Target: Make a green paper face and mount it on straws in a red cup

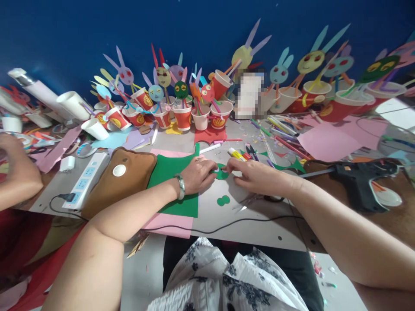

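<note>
On the tabletop [253, 232], green paper disc [222, 174]: around the middle, just right of the green sheet [186, 205], partly covered by fingertips from both sides.
Left hand [201, 173]: fingers drawn narrow, holding the disc by its left edge; a greenish bangle [180, 186] circles the wrist.
Right hand [249, 173]: thumb and fingers bent close together, apparently pinching the disc's right edge.
Small green rounds [223, 200]: two side by side, nearer the body than the disc; whether they are joined, I cannot tell.
Scissors [249, 201]: right of the rounds, blades blurred, partly beneath the right hand and wrist.
Pink sheet [184, 232]: under the green one, showing past its near edge.
Black cord [275, 216]: across the front of the tabletop, nearer the body than the hands.
Glue gun [353, 177]: black, over a brown mat [398, 224], near the right forearm [327, 216].
Paper cups [182, 116]: along the back, holding rabbit-eared paper figures [180, 90].
Risk at the disc: uneven pulling from two sides could crease or tear thin paper.
Risk at the rounds: a brushing sleeve or wrist could scatter them.
Risk at the right: if the gun is hot, a careless forearm could meet it; a snagged cord might drag things.
</note>
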`<act>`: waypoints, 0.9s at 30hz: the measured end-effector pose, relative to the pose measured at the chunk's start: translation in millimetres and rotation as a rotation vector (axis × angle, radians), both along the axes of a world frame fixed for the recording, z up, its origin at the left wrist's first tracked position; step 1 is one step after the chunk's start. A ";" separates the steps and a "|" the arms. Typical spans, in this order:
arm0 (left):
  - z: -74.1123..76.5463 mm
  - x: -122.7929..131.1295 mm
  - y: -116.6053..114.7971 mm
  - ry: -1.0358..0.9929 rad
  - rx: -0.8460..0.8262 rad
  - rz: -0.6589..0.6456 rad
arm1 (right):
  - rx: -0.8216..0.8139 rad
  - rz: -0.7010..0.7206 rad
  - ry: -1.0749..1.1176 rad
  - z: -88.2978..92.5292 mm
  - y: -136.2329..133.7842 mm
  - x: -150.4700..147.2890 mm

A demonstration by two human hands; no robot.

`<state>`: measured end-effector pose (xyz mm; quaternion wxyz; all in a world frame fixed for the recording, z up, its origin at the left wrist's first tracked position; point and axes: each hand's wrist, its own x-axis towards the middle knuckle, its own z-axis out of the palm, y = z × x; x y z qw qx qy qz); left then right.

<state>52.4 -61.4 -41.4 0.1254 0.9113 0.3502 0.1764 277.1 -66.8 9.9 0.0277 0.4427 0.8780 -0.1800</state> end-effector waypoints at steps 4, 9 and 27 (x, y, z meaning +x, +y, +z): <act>-1.0 -0.7 0.8 -0.043 0.002 -0.004 | -0.002 -0.058 -0.018 3.0 0.5 2.7; 0.6 -1.5 1.5 -0.061 0.022 -0.034 | -0.038 0.009 -0.106 7.4 -7.4 1.5; -5.7 -3.7 3.5 -0.108 0.043 -0.058 | 0.028 0.038 -0.090 3.4 -11.4 -6.2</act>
